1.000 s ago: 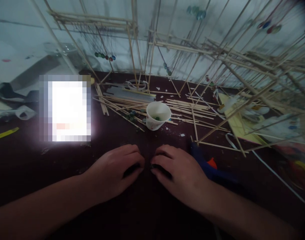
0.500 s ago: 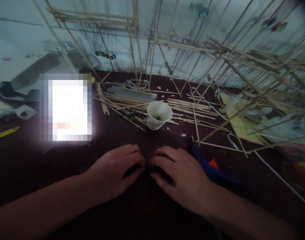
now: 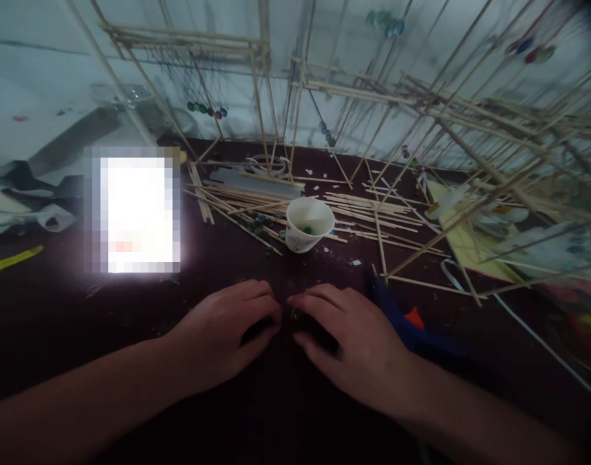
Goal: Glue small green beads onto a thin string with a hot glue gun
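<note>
My left hand point(image 3: 222, 329) rests low over the dark table with fingers curled towards the thumb; whatever lies in its pinch is hidden. Facing it across a small gap, my right hand point(image 3: 353, 342) is closed at the fingertips around a small dark, glassy marble point(image 3: 296, 315). Beyond both hands stands a white paper cup point(image 3: 302, 240) with a green marble point(image 3: 307, 229) inside. Several dark marbles point(image 3: 257, 223) lie left of the cup. Beside my right wrist is a blue glue gun point(image 3: 396, 316) with an orange trigger, partly hidden by the hand.
Loose wooden sticks point(image 3: 373, 210) lie behind the cup. Stick frames with hanging marbles point(image 3: 205, 111) rise at the back and right. A bright blurred-out screen point(image 3: 140, 210) is at the left, near a yellow strip point(image 3: 15, 258). Yellow paper point(image 3: 462, 232) lies at the right.
My right fingertips have opened slightly, so the dark marble shows more clearly. My left hand has stayed almost still. The view has shifted a little.
</note>
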Tool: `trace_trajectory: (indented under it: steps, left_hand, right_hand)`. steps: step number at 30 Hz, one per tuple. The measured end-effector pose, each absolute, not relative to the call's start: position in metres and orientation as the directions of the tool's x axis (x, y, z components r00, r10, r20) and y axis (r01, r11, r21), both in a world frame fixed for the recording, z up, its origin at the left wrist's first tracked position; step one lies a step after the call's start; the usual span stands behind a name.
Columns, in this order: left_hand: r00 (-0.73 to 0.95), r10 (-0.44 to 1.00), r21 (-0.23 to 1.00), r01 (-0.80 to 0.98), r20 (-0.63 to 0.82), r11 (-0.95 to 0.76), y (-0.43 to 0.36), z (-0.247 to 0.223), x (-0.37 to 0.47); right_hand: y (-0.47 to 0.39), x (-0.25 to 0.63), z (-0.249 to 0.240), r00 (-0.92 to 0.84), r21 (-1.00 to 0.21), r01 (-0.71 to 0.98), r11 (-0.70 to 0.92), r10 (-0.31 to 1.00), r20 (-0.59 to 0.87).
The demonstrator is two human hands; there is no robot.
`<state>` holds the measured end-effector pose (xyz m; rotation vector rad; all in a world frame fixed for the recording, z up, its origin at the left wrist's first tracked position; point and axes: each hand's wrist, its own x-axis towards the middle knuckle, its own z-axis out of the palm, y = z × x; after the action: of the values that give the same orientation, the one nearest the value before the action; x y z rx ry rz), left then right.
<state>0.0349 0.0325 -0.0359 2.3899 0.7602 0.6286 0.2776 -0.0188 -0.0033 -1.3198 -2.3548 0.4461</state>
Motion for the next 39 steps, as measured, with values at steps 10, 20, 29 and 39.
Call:
trace_trajectory:
  steps: [10, 20, 29, 39]
  left_hand:
    - [0.728, 0.636, 0.619, 0.381, 0.256, -0.686, 0.030, -0.035, 0.035]
    - [0.728, 0.637, 0.622, 0.382, 0.254, -0.684, 0.031, -0.035, 0.036]
    - [0.725, 0.636, 0.624, 0.374, 0.265, -0.686, 0.032, -0.035, 0.036]
    - [0.721, 0.646, 0.632, 0.384, 0.250, -0.673, 0.030, -0.032, 0.037]
  right_hand:
    - [-0.022, 0.281, -0.004, -0.386, -0.436, 0.794, 0.424, 0.905, 0.177]
    - [-0.016, 0.289, -0.008, -0.400, -0.431, 0.808, 0.402, 0.911, 0.100]
    - [-0.012, 0.286, -0.004, -0.403, -0.443, 0.802, 0.401, 0.910, 0.096]
    - [-0.018, 0.295, -0.007, -0.339, -0.495, 0.779, 0.386, 0.922, 0.185]
